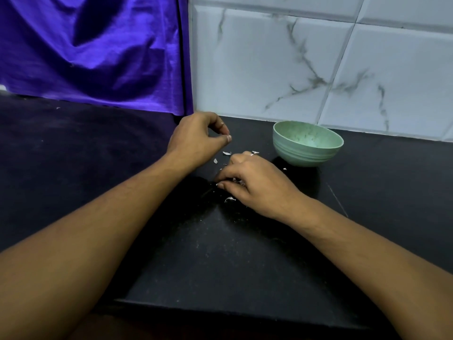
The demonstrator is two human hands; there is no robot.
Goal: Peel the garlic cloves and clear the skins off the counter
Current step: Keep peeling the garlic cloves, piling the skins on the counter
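What the right hand (255, 185) has beneath it is mostly hidden: its thumb and fingers are bunched together, tips down on the counter (220, 256), closed on a few pale garlic skins (226, 153) that peek out between them. The left hand (198, 141), at eleven o'clock from the right one, has its fingers curled, forefinger close over the thumb; I cannot tell whether anything is pinched there. The floor of the green bowl (306, 157), at two o'clock from the right hand, is screened by its near wall, so its contents cannot be made out. Both forearms run out of the picture at five and seven o'clock. The counter is black stone, dusted with fine pale specks. Behind it at one o'clock rises a wall of white tiles (269, 69) with grey veining, and at eleven o'clock hangs a shiny purple cloth (85, 50). The skins are small, thin, whitish curled flakes; loose ones lie between the two hands, one at the right hand's knuckles, one at its seven o'clock, and a speck beside the bowl.
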